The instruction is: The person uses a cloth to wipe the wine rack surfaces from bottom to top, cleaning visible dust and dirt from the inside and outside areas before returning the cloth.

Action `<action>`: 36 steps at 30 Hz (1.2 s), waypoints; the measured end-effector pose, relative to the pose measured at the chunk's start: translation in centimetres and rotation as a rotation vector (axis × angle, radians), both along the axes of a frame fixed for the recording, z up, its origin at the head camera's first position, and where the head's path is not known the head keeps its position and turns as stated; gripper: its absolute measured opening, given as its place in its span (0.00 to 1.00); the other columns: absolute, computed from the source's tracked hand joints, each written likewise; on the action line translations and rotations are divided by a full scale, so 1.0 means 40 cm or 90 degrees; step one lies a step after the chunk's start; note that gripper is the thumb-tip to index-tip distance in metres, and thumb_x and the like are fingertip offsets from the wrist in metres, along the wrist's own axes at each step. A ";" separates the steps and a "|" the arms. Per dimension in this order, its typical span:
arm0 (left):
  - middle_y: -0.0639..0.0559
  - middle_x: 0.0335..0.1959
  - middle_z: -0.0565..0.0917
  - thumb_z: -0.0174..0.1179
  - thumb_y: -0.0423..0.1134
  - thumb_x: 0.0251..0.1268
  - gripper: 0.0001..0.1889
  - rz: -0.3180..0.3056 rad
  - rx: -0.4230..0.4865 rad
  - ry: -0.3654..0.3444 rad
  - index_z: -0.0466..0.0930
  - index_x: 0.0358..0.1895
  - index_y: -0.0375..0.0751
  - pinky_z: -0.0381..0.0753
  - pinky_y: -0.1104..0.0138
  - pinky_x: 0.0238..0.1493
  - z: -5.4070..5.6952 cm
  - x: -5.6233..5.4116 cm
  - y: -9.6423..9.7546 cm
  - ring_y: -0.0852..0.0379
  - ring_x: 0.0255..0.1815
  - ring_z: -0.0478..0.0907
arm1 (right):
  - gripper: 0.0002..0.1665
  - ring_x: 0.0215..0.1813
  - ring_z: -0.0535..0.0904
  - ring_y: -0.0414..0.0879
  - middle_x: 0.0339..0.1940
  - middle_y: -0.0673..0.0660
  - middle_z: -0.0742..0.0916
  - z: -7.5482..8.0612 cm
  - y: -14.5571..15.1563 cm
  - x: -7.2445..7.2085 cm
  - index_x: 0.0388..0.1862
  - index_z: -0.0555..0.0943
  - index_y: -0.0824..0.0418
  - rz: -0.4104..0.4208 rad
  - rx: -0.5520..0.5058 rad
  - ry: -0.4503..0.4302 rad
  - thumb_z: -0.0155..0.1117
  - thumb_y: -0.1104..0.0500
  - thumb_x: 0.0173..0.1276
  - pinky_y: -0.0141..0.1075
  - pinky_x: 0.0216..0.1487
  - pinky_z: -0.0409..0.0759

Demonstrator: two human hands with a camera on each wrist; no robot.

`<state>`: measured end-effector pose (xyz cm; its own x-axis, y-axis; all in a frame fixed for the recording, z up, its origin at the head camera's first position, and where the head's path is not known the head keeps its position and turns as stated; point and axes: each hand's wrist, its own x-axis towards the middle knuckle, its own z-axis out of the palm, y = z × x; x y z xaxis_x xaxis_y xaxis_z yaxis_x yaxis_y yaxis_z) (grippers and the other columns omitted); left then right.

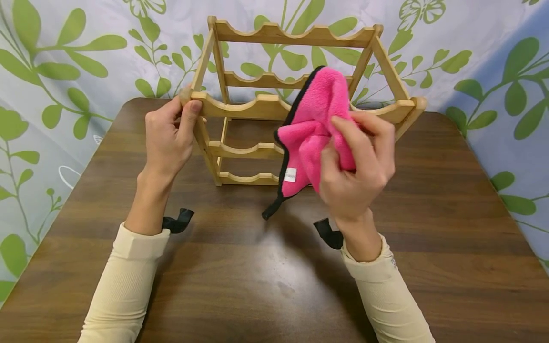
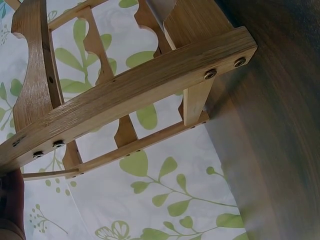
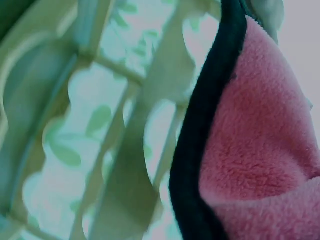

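Note:
A light wooden wine rack point(image 1: 244, 108) with scalloped rails stands upright on the table. At its near left upper corner, my left hand point(image 1: 169, 133) grips the frame between thumb and fingers. My right hand point(image 1: 362, 166) holds a bunched pink cloth point(image 1: 319, 97) with black edging, a white label and a black hanging loop, in front of the rack's upper front rail. In the left wrist view, a side post point(image 2: 135, 82) with screw heads crosses the picture. The fluffy pink cloth point(image 3: 260, 125) fills the right of the right wrist view, with blurred rails behind it.
The dark brown wooden table point(image 1: 240, 276) reaches back to a white curtain point(image 1: 98, 28) printed with green leaves, close behind the rack. A black strap point(image 1: 177, 221) sticks out at the left wrist and another black strap point(image 1: 329, 233) at the right wrist.

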<state>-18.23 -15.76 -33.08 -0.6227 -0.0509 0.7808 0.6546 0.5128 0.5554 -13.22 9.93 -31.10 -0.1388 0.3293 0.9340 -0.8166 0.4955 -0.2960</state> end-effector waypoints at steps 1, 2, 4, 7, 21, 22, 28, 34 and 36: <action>0.41 0.20 0.82 0.58 0.36 0.73 0.15 0.001 0.000 0.001 0.83 0.32 0.25 0.68 0.78 0.23 0.000 0.000 0.000 0.73 0.19 0.73 | 0.11 0.38 0.79 0.59 0.36 0.66 0.83 -0.009 -0.013 0.001 0.34 0.86 0.67 0.012 0.019 0.007 0.60 0.72 0.54 0.42 0.42 0.79; 0.42 0.20 0.82 0.58 0.36 0.73 0.15 0.002 0.001 0.000 0.83 0.32 0.25 0.68 0.78 0.23 0.000 0.000 0.000 0.73 0.19 0.73 | 0.11 0.38 0.79 0.60 0.37 0.66 0.83 -0.019 -0.023 0.003 0.34 0.86 0.67 0.023 0.045 0.010 0.60 0.73 0.54 0.42 0.40 0.79; 0.42 0.20 0.82 0.58 0.35 0.73 0.14 0.002 0.002 -0.003 0.82 0.32 0.25 0.69 0.79 0.23 0.001 0.000 0.001 0.73 0.20 0.74 | 0.12 0.39 0.80 0.60 0.38 0.66 0.83 -0.038 -0.039 0.005 0.35 0.86 0.67 0.032 0.116 0.006 0.59 0.74 0.54 0.44 0.39 0.79; 0.41 0.21 0.83 0.58 0.33 0.72 0.12 0.004 0.003 -0.008 0.83 0.32 0.25 0.70 0.78 0.24 0.001 0.001 0.002 0.73 0.20 0.74 | 0.11 0.41 0.80 0.60 0.41 0.65 0.84 -0.073 -0.051 0.001 0.37 0.86 0.66 0.018 0.253 -0.014 0.61 0.73 0.56 0.47 0.39 0.81; 0.43 0.20 0.82 0.58 0.35 0.73 0.14 0.001 -0.002 -0.005 0.82 0.31 0.26 0.68 0.78 0.23 0.001 0.001 0.000 0.71 0.19 0.73 | 0.28 0.61 0.73 0.59 0.65 0.64 0.77 -0.144 -0.056 -0.031 0.65 0.76 0.66 -0.009 0.612 -0.338 0.67 0.55 0.69 0.49 0.44 0.84; 0.43 0.20 0.82 0.58 0.35 0.73 0.14 0.002 -0.002 -0.007 0.82 0.31 0.26 0.68 0.78 0.23 0.002 0.001 0.001 0.71 0.19 0.74 | 0.32 0.64 0.71 0.59 0.68 0.64 0.75 -0.141 -0.055 -0.029 0.67 0.73 0.66 -0.005 0.632 -0.365 0.67 0.52 0.70 0.49 0.45 0.83; 0.42 0.22 0.83 0.59 0.35 0.72 0.14 0.011 0.002 -0.015 0.83 0.31 0.26 0.67 0.76 0.23 0.002 0.003 0.002 0.70 0.19 0.73 | 0.52 0.80 0.45 0.56 0.81 0.61 0.51 -0.119 -0.042 -0.016 0.79 0.52 0.66 0.103 0.725 -0.526 0.60 0.39 0.70 0.48 0.64 0.72; 0.41 0.22 0.83 0.59 0.34 0.72 0.13 0.016 0.003 -0.019 0.83 0.31 0.25 0.67 0.77 0.23 0.004 0.005 0.003 0.70 0.20 0.73 | 0.54 0.80 0.32 0.53 0.81 0.59 0.41 -0.105 -0.036 -0.011 0.80 0.46 0.66 0.139 0.767 -0.586 0.62 0.60 0.60 0.41 0.59 0.76; 0.41 0.21 0.83 0.59 0.33 0.72 0.13 0.019 0.004 -0.023 0.82 0.30 0.25 0.67 0.77 0.23 0.005 0.006 0.004 0.71 0.20 0.73 | 0.50 0.80 0.40 0.56 0.81 0.62 0.47 -0.107 -0.040 -0.011 0.79 0.51 0.68 0.107 0.758 -0.553 0.60 0.67 0.60 0.42 0.51 0.81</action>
<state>-17.99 -15.62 -32.90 -0.6485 -0.0742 0.7576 0.6187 0.5284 0.5814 -13.67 8.32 -35.38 -0.7398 -0.6274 0.2429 -0.6715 0.7116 -0.2069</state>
